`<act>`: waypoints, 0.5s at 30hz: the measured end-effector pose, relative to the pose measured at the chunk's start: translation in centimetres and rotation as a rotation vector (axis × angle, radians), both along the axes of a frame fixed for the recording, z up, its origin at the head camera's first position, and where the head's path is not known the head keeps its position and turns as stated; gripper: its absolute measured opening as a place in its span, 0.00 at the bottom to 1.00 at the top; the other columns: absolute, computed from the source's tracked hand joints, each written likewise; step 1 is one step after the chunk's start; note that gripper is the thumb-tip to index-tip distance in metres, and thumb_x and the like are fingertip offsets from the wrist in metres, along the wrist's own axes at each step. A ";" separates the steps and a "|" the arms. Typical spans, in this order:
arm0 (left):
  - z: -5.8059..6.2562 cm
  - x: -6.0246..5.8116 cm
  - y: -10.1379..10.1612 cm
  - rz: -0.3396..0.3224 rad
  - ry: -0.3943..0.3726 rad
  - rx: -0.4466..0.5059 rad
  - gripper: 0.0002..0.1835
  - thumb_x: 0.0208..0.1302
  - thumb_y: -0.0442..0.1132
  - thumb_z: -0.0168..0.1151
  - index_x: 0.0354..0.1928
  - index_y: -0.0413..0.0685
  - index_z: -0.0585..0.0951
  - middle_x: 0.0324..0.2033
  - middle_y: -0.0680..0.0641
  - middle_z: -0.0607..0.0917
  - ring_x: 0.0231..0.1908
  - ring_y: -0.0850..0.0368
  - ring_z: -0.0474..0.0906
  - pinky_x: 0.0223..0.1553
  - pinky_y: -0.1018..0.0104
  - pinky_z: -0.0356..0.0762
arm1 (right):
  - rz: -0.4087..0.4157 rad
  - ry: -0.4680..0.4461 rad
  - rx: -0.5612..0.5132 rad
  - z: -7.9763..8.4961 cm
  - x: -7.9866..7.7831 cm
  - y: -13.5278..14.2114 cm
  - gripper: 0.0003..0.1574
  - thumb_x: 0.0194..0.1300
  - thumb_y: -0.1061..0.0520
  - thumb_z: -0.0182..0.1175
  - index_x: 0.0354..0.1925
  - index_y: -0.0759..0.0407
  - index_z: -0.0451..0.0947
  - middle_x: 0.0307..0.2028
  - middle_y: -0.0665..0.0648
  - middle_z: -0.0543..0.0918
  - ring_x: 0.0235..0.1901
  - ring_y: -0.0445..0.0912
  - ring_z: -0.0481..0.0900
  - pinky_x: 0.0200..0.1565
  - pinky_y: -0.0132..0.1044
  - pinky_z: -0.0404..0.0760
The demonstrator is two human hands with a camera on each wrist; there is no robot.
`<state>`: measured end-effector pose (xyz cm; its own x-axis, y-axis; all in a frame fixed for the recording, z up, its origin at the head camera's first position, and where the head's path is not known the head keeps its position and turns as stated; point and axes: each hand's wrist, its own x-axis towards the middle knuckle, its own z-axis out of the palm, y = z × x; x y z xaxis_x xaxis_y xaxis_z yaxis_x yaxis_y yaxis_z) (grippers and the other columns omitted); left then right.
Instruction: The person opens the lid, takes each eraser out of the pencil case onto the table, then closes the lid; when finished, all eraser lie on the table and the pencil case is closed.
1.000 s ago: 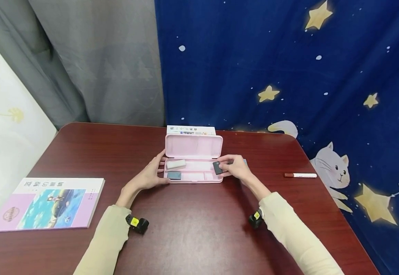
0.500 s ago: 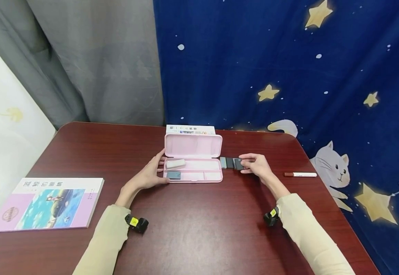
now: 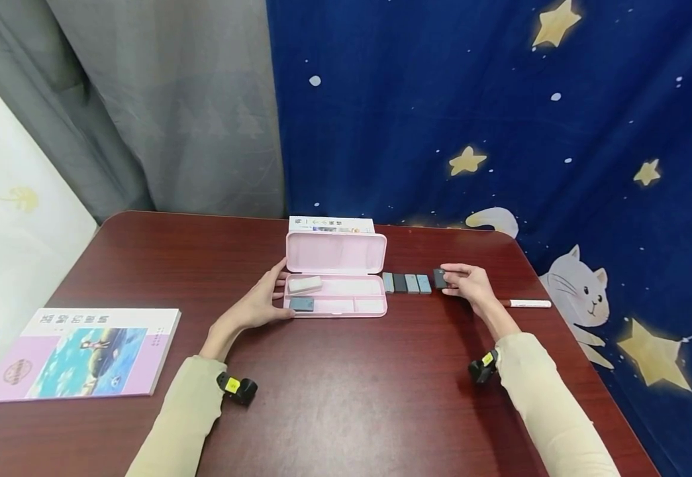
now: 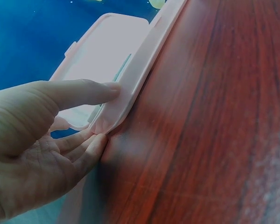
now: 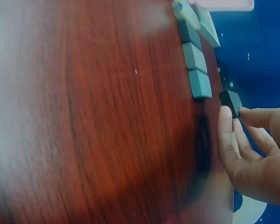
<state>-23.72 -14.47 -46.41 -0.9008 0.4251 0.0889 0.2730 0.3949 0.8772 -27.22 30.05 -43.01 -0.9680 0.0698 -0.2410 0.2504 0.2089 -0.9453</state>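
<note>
An open pink pencil case (image 3: pixel 334 313) lies on the table, its lid raised at the back. My left hand (image 3: pixel 256 301) grips the case's left end, the thumb on its front wall (image 4: pixel 139 79) and the other fingers round the corner. Inside lie a white eraser (image 3: pixel 305 285) and a blue-grey eraser (image 3: pixel 302 304). Between thumb and fingertips my right hand (image 3: pixel 467 283) pinches a dark eraser (image 5: pixel 229 102), held just above the table. To its left, a row of several erasers (image 3: pixel 412 283), grey, dark and blue, runs from the case's right side.
Behind the lid stands a white box (image 3: pixel 330 224) with print on it. A purple-and-white book (image 3: pixel 83 354) lies at the left. A white marker (image 3: pixel 529 304) with a brown-red cap lies right of my right hand, which partly covers it. Curtains hang beyond the table's back edge.
My right hand has carried the dark eraser rightward, from the case's right end past the row, which now shows uncovered. The left hand and the case have stayed in place.
</note>
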 end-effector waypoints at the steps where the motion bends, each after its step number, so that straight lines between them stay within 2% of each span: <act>1: 0.0 0.0 0.0 0.000 0.003 -0.002 0.60 0.46 0.25 0.74 0.75 0.37 0.42 0.61 0.32 0.63 0.61 0.38 0.63 0.61 0.47 0.68 | -0.003 -0.003 0.003 0.0 0.0 0.2 0.25 0.69 0.67 0.55 0.63 0.72 0.68 0.39 0.55 0.82 0.27 0.41 0.78 0.38 0.36 0.85; 7: 0.0 0.0 0.0 -0.004 0.009 0.011 0.60 0.46 0.25 0.74 0.75 0.37 0.42 0.60 0.31 0.62 0.60 0.37 0.63 0.61 0.45 0.67 | -0.013 -0.010 0.018 -0.6 -0.3 0.8 0.25 0.69 0.68 0.54 0.63 0.72 0.69 0.40 0.56 0.81 0.25 0.41 0.76 0.38 0.35 0.85; 15: 0.2 0.1 0.0 -0.008 0.004 0.002 0.60 0.47 0.25 0.74 0.75 0.37 0.42 0.62 0.31 0.62 0.61 0.38 0.63 0.61 0.45 0.67 | -0.008 -0.005 0.095 -1.2 -0.5 -0.1 0.23 0.68 0.69 0.54 0.61 0.72 0.71 0.43 0.63 0.84 0.26 0.42 0.82 0.38 0.38 0.85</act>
<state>-23.58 -14.48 -46.25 -0.8967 0.4326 0.0934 0.2800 0.3911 0.8767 -27.69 29.98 -44.19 -0.9661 0.1002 -0.2378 0.2571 0.2955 -0.9201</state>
